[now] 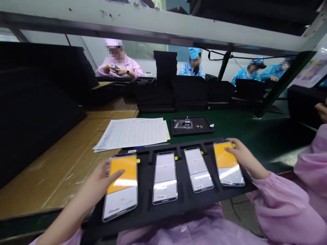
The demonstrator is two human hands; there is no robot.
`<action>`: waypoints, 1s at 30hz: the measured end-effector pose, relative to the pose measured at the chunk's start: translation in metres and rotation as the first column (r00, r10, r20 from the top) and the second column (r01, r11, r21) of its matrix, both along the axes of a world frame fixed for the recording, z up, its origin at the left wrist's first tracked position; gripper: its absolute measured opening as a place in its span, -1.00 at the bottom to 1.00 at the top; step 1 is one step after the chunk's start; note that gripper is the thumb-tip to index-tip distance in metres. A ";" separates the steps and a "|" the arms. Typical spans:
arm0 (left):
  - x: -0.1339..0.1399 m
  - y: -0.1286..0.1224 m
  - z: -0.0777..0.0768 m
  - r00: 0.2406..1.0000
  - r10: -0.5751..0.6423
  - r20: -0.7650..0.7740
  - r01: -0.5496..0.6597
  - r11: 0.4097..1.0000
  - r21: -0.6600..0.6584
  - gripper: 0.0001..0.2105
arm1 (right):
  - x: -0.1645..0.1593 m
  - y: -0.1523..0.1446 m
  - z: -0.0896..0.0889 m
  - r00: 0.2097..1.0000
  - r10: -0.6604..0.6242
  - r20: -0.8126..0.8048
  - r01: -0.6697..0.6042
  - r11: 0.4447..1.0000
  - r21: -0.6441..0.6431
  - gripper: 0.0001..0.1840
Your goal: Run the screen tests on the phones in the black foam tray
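A black foam tray (144,182) lies in front of me with several smartphones in a row. My left hand (103,180) grips the leftmost smartphone (121,200) by its left side, thumb across the lit screen. That phone looks slightly raised from the tray. At the other end, my right hand (240,154) holds the rightmost smartphone (231,174) near its upper right corner, thumb on the screen. Both of these screens are orange above and white below. Between them, one white-screened smartphone (165,177) and another white-screened smartphone (198,169) rest in tray slots.
Printed sheets (135,132) lie beyond the tray, beside a small black tray (192,131) of little parts. Stacked black trays (190,92) line the back and left. A shelf beam (153,32) crosses overhead. Co-workers sit opposite; a pink sleeve (313,160) is close at right.
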State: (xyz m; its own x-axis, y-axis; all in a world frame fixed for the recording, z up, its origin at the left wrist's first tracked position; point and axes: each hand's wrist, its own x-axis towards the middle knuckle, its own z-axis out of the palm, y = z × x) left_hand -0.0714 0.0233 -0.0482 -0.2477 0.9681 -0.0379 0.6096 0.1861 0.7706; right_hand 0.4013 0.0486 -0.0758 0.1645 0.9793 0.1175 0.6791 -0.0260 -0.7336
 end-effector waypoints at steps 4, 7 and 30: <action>0.010 0.003 -0.001 0.986 -0.145 -0.083 0.130 0.977 -0.171 -0.48 | -0.018 0.014 -0.012 0.991 0.041 0.131 -0.040 0.999 -0.007 -0.67; 0.026 0.002 0.012 0.857 -0.123 -0.500 0.144 0.990 0.004 -0.39 | -0.038 0.016 -0.004 0.955 0.099 0.279 -0.130 0.987 0.096 -0.69; 0.088 0.036 0.004 0.889 -0.432 -0.152 0.444 0.895 0.055 -0.64 | -0.092 0.026 0.014 0.883 0.427 0.193 -0.444 0.895 0.049 -0.73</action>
State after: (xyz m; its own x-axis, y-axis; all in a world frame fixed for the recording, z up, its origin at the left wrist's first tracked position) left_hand 0.0169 0.0593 -0.0438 0.2050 0.9773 0.0532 0.7111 -0.1861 0.6780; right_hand 0.3090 0.0744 -0.0618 -0.3070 0.9314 0.1954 0.7229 0.3618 -0.5887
